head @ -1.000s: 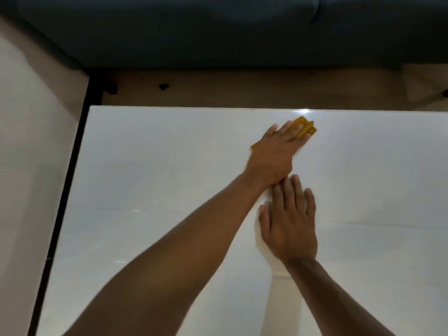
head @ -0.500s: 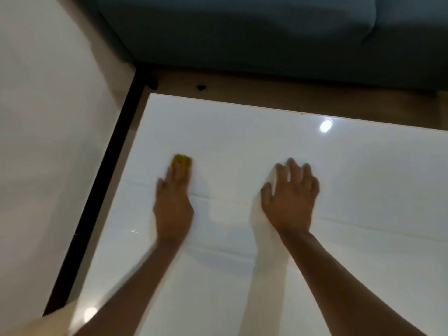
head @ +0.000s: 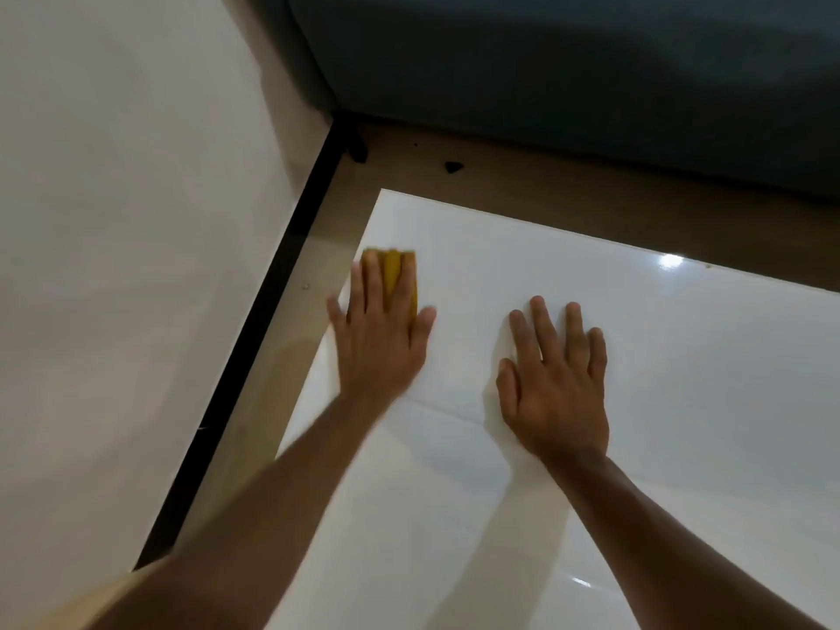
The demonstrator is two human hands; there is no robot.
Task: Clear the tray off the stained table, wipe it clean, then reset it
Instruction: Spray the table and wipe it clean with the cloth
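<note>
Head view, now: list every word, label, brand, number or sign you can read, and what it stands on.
None: no text shows on the yellow cloth, the white table, the dark sofa or the floor.
Left hand presses the cloth; right hand lies flat on the table.

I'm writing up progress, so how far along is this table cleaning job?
Done: no tray on the visible white table. In hand: the left hand presses a yellow cloth near the table's left edge; the right hand lies flat. Left: finishing wiping, returning the tray.
</note>
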